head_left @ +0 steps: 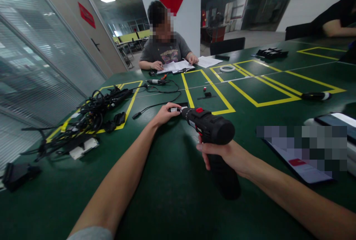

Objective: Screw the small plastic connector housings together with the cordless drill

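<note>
My right hand (226,152) is wrapped round the grip of a black cordless drill (213,124) with red switches. The drill points away and to the left, its chuck close to my left hand (163,115). Between the fingers of that hand is a small part (175,110) with a pale face and dark edges, pressed near the table top. The drill's tip meets or nearly meets this part; contact cannot be made out. Just behind lies a dark flat piece, partly covered by the fingers and the part.
Tangled black cables (102,108) lie at left inside yellow tape. A corded tool (156,82) lies beyond my left hand. Tiny black pieces (207,94), a white tape roll (227,68) and a phone (299,158) are on the green table (167,195). Across sits a person (169,53) with papers.
</note>
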`<control>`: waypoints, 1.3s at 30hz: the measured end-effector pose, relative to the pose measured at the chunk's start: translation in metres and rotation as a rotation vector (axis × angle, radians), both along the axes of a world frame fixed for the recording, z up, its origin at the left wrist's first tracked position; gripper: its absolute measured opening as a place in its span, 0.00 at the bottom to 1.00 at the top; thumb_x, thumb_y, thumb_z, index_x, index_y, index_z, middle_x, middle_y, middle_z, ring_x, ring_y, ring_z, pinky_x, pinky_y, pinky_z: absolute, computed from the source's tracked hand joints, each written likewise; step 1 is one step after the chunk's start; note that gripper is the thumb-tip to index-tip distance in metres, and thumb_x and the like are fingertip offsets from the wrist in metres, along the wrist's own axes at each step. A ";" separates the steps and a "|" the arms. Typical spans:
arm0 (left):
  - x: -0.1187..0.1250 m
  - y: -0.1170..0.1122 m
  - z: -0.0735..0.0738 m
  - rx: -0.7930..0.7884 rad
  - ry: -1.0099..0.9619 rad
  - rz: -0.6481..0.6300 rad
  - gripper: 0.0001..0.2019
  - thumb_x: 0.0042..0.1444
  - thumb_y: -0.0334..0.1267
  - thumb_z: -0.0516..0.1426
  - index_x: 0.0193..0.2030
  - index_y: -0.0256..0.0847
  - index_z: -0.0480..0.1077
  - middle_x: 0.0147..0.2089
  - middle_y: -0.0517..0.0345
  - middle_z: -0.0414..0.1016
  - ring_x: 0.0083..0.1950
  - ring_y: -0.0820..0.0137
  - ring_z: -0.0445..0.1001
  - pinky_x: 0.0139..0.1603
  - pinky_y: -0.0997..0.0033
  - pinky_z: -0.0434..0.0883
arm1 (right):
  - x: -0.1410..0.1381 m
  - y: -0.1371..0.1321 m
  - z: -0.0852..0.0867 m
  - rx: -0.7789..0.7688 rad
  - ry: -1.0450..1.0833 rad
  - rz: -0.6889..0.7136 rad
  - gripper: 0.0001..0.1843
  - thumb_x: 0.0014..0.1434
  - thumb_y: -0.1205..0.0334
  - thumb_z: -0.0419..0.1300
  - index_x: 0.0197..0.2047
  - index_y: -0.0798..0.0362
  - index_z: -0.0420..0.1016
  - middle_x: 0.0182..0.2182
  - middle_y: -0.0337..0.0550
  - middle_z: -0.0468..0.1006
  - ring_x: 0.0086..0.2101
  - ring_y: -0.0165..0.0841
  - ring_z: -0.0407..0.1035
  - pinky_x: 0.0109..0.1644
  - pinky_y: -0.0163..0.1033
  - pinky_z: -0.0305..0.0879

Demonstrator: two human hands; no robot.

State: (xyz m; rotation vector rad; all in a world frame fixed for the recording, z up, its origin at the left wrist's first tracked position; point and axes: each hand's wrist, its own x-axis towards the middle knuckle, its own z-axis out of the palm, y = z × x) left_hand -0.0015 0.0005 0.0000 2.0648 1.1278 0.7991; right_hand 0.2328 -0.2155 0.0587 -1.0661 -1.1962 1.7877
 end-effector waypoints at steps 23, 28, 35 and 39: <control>0.002 -0.001 0.001 0.006 -0.002 -0.010 0.18 0.49 0.42 0.63 0.47 0.42 0.79 0.52 0.52 0.77 0.54 0.58 0.73 0.58 0.58 0.68 | 0.000 0.000 0.001 0.021 0.010 0.012 0.16 0.55 0.51 0.67 0.38 0.52 0.70 0.19 0.35 0.74 0.20 0.31 0.69 0.28 0.39 0.65; 0.003 -0.002 0.002 0.008 -0.001 -0.010 0.17 0.50 0.43 0.63 0.47 0.42 0.79 0.52 0.51 0.76 0.55 0.58 0.72 0.59 0.58 0.68 | 0.000 0.000 0.002 0.005 0.014 0.008 0.17 0.53 0.53 0.69 0.39 0.52 0.69 0.19 0.35 0.74 0.20 0.32 0.69 0.29 0.39 0.66; 0.004 -0.004 0.003 0.006 -0.014 -0.008 0.18 0.49 0.44 0.64 0.47 0.40 0.78 0.52 0.50 0.76 0.54 0.59 0.73 0.59 0.58 0.68 | 0.001 0.001 0.001 0.001 0.049 0.013 0.16 0.54 0.53 0.68 0.36 0.52 0.69 0.19 0.36 0.75 0.20 0.31 0.69 0.28 0.38 0.66; 0.004 -0.005 0.003 0.008 -0.020 -0.010 0.18 0.49 0.45 0.64 0.46 0.41 0.78 0.52 0.51 0.77 0.55 0.58 0.72 0.61 0.57 0.66 | 0.000 0.001 0.002 0.003 0.023 0.002 0.18 0.52 0.51 0.68 0.37 0.53 0.69 0.18 0.36 0.74 0.19 0.31 0.69 0.28 0.38 0.65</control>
